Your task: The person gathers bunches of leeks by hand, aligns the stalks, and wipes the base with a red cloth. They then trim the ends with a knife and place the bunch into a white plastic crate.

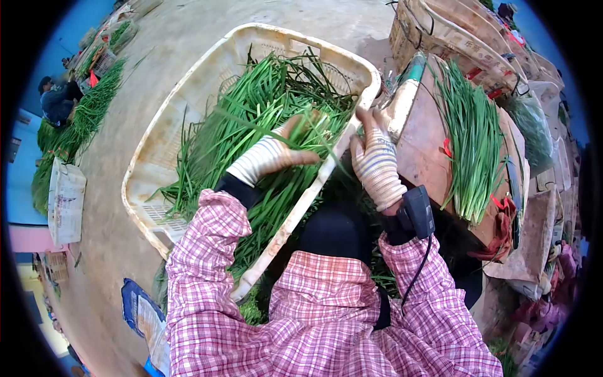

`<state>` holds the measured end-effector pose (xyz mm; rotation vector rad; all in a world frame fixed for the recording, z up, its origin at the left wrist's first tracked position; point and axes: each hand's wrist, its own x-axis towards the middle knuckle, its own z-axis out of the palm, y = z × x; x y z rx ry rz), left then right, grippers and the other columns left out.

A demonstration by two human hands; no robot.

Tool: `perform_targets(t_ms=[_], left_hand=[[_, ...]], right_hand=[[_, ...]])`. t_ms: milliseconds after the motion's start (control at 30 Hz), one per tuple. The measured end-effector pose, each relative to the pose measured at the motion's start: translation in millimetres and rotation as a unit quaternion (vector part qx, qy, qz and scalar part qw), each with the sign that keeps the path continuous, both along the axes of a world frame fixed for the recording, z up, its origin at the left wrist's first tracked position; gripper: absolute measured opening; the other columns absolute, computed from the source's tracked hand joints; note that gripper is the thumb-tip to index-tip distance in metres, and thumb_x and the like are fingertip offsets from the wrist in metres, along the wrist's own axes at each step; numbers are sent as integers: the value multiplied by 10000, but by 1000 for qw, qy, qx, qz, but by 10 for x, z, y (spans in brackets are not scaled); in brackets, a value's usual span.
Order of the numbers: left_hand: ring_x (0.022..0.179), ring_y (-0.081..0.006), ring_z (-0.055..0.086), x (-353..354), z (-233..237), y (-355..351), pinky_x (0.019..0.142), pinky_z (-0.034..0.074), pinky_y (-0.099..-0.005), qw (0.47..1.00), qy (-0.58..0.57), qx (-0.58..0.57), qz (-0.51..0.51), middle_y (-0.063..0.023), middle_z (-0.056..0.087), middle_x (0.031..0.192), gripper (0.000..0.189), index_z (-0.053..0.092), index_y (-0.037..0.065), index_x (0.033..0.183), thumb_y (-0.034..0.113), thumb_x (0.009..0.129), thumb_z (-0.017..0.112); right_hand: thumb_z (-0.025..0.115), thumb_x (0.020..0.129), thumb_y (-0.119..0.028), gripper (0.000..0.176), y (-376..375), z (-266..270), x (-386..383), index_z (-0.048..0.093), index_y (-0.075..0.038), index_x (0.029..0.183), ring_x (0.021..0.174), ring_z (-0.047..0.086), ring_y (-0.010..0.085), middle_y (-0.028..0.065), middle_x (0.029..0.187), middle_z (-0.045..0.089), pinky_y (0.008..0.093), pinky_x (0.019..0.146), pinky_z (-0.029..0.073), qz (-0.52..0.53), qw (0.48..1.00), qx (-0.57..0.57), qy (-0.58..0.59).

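Observation:
My left hand [273, 154], in a striped knit glove, is over a large off-white plastic basket [179, 103]. Its fingers curl around some green garlic chives [267, 125], whose pale cut ends stick out past the fingers; the leaves to the left are smeared by motion. More chives fill the basket beneath. My right hand [379, 157], gloved the same way, is at the basket's right rim, fingers extended and thumb apart, holding nothing I can see. A neat bundle of chives [474, 144] lies on a brown board [424, 135] to the right.
A white-and-green tube [407, 94] lies along the board's left edge. Red ties [502, 223] hang at its near corner. Large crates [458, 38] stand behind. At far left, a person [56, 100] sits by heaped greens, with a white crate [66, 201] nearer me.

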<state>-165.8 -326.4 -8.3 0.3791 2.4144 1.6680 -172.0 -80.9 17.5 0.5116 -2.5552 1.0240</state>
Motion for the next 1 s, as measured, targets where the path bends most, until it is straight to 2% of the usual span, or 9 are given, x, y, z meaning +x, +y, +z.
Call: perform_targets(t_ms=[100, 200, 300, 500, 633, 667, 767, 933, 1000], left_hand=[[1164, -195, 602, 83, 260, 261, 1006, 484, -317, 986, -129, -82, 64, -113, 631, 1322, 958, 349, 1, 1529, 97, 723, 858], [1073, -163, 635, 79, 195, 15, 948, 520, -313, 956, -164, 219, 106, -70, 655, 1278, 745, 506, 20, 1434, -25, 743, 783], [998, -178, 650, 59, 187, -137, 915, 537, -315, 946, -212, 202, 138, -71, 669, 1213, 693, 501, 16, 1419, -7, 780, 768], [1082, -330, 670, 28, 134, 441, 970, 514, -383, 921, -92, -358, 126, -210, 689, 1164, 899, 531, 4, 1342, 381, 614, 900], [997, -272, 690, -57, -150, -93, 911, 546, -365, 975, -121, -30, 185, -170, 702, 1150, 833, 517, -7, 1378, 211, 663, 886], [997, -221, 672, 28, -98, -146, 904, 550, -345, 973, -97, 102, 182, -114, 701, 1142, 661, 548, -4, 1342, 9, 738, 817], [853, -171, 695, 316, 296, -224, 783, 588, -318, 918, -171, 296, 200, -82, 719, 1032, 500, 615, 23, 1228, -10, 764, 798], [825, -177, 702, 439, 365, -208, 753, 598, -321, 926, -152, 272, 215, -83, 723, 1024, 485, 619, 19, 1216, -8, 770, 808], [844, -158, 693, 463, 406, -154, 766, 586, -302, 920, -149, 283, 226, -63, 723, 1017, 464, 634, 20, 1192, 2, 767, 819]], right_hand=[[576, 908, -49, 451, 37, -135, 72, 524, -38, 1356, 1249, 542, 446, 272, 1288, 596, 477, 1043, 459, 8, 992, -103, -66], [563, 962, -52, 381, 48, 7, 115, 546, -12, 1341, 1201, 615, 348, 236, 1289, 620, 397, 1019, 481, 23, 968, -235, -87], [550, 999, -93, 342, 64, 195, 134, 563, 31, 1317, 1131, 643, 227, 167, 1210, 677, 333, 991, 489, 78, 940, -282, -174], [573, 989, -102, 302, 72, 110, 131, 608, 35, 1256, 1086, 655, 218, 153, 1154, 696, 325, 955, 503, 77, 920, -303, -237], [570, 994, -112, 299, 220, 154, 106, 608, 39, 1249, 1026, 661, 202, 144, 1134, 695, 316, 899, 527, 79, 913, -340, -210], [566, 997, -112, 301, 205, 171, 111, 601, 41, 1254, 1010, 662, 195, 144, 1127, 693, 311, 883, 535, 87, 891, -371, -248], [587, 994, -137, 337, 62, 277, 102, 573, 62, 1265, 965, 663, 177, 152, 1117, 685, 303, 830, 558, 136, 792, -453, -387], [760, 851, -249, 866, -400, 101, -139, 302, 139, 1474, 1146, 624, 271, 275, 1433, 493, 320, 882, 556, 168, 853, -241, -432], [787, 834, -270, 916, -512, 217, -74, 286, 131, 1487, 1184, 602, 273, 282, 1444, 483, 333, 909, 546, 178, 820, -318, -442]])
